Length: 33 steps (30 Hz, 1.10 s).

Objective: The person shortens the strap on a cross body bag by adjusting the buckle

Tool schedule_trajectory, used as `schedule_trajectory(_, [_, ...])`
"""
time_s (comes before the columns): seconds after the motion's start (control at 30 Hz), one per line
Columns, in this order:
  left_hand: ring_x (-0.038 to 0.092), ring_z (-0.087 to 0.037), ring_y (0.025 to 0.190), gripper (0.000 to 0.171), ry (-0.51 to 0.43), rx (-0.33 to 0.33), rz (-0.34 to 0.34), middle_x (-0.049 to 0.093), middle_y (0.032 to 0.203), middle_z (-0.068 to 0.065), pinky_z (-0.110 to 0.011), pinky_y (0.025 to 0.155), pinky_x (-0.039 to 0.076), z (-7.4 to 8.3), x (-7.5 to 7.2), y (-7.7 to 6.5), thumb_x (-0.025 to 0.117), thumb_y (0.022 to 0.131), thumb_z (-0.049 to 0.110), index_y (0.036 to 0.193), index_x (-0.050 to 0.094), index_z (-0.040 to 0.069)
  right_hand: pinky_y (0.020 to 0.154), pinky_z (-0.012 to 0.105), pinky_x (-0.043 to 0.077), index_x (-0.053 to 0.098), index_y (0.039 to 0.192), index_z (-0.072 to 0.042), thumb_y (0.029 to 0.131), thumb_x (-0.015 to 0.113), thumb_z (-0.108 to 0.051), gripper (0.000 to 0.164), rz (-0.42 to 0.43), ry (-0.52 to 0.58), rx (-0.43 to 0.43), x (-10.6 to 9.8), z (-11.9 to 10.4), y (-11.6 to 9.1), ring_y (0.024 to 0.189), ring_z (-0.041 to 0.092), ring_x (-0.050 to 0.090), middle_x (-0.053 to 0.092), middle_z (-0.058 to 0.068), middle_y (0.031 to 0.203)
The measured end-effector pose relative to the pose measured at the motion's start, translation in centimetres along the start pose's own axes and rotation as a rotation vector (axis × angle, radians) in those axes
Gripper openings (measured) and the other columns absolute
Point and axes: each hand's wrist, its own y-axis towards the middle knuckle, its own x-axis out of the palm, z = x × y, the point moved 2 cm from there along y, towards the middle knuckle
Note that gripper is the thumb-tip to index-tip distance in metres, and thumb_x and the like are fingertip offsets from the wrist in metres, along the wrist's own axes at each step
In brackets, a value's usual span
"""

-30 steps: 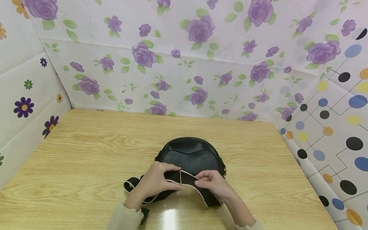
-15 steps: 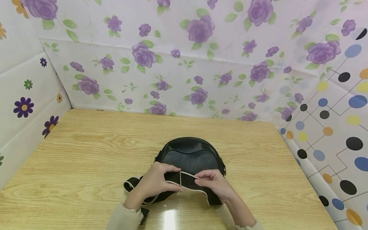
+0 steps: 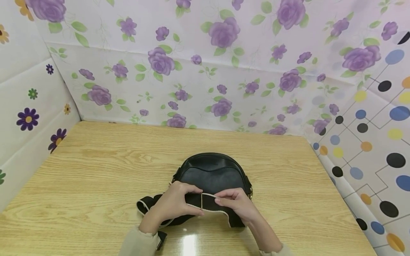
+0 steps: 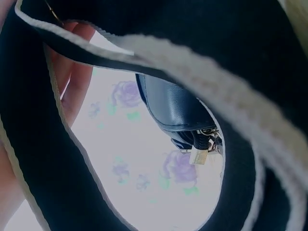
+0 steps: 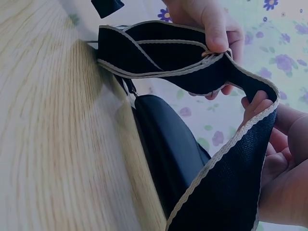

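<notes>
Black leather covers a half-moon bag (image 3: 211,174) on the near half of the bench (image 3: 105,170), its rounded side facing far. Just on the near side of it, a black webbing strap (image 3: 210,202) with cream edging is drawn between two hands. The left hand (image 3: 174,201) grips the strap at a thin gold-coloured slide buckle (image 3: 201,201), thumb at the near end of the buckle and forefinger at the far end. The right hand (image 3: 238,204) pinches the strap a little to the right of that, between thumb and fingers. Between the hands the webbing runs nearly level; past the right hand it bends down towards the bench. To the left, more of the strap folds into a loop beside the left wrist. A small black piece (image 3: 162,240) lies by the left sleeve (image 3: 139,243); it may be a strap end, though the sleeve partly covers it. Metal fittings (image 3: 251,193) show at the right end of the bag. Beyond the bench hangs a white cloth (image 3: 192,85) printed with purple roses, with daisy-patterned cloth (image 3: 27,103) on the left and dotted cloth (image 3: 362,170) on the right.
</notes>
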Motion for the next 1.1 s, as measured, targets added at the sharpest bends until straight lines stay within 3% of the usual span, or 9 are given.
schedule_trajectory(0.17, [0.060,-0.014,0.088,0.051,0.012,-0.009,-0.004,0.066,0.093,-0.004,-0.027,0.076,0.048,0.1,0.0,0.0,0.079,0.063,0.039,0.097,0.068,0.003,0.066,0.021,0.047,0.069,0.086,-0.002,0.079,0.064,0.000,0.009,0.003,0.010,0.006,0.2,-0.1,0.2,0.073,0.007,0.059,0.066,-0.003,0.076])
schedule_trajectory(0.3, [0.060,-0.014,0.088,0.052,0.019,-0.013,-0.007,0.066,0.094,-0.004,-0.027,0.076,0.048,0.2,0.1,0.1,0.079,0.062,0.039,0.097,0.068,0.003,0.065,0.020,0.047,0.071,0.083,-0.011,0.079,0.064,-0.001,0.013,0.005,0.018,0.011,0.4,0.0,0.4,0.071,0.006,0.059,0.066,-0.004,0.076])
schedule_trajectory(0.4, [0.060,-0.014,0.088,0.052,0.017,-0.007,-0.008,0.066,0.094,-0.004,-0.027,0.076,0.048,0.2,0.1,0.1,0.079,0.062,0.039,0.098,0.068,0.002,0.066,0.021,0.047,0.070,0.085,-0.004,0.079,0.065,-0.003,0.008,0.001,0.015,0.010,0.5,-0.1,0.5,0.072,0.007,0.059,0.067,-0.003,0.076])
schedule_trajectory(0.57, [0.060,-0.014,0.088,0.052,0.010,0.006,-0.009,0.066,0.094,-0.005,-0.027,0.076,0.048,0.2,0.3,0.2,0.079,0.063,0.037,0.098,0.067,0.000,0.066,0.021,0.048,0.062,0.091,0.016,0.079,0.065,-0.003,0.022,-0.009,0.007,-0.002,0.7,-0.2,0.6,0.073,0.007,0.060,0.067,-0.001,0.076])
schedule_trajectory(0.83, [0.060,-0.014,0.089,0.055,0.011,0.019,0.011,0.066,0.094,-0.005,-0.027,0.077,0.048,0.3,0.5,0.3,0.079,0.062,0.039,0.097,0.067,-0.001,0.062,0.019,0.046,0.067,0.081,-0.005,0.079,0.064,-0.001,0.006,-0.033,0.016,0.002,1.2,-0.3,0.8,0.067,0.006,0.059,0.066,-0.002,0.072])
schedule_trajectory(1.1, [0.059,-0.011,0.088,0.050,0.001,0.073,0.021,0.067,0.093,-0.002,-0.024,0.077,0.047,0.6,1.0,0.5,0.079,0.062,0.038,0.096,0.068,0.003,0.066,0.021,0.045,0.060,0.076,-0.007,0.081,0.062,-0.002,0.008,-0.056,-0.050,0.019,1.8,-0.4,1.0,0.060,0.005,0.054,0.059,-0.006,0.060])
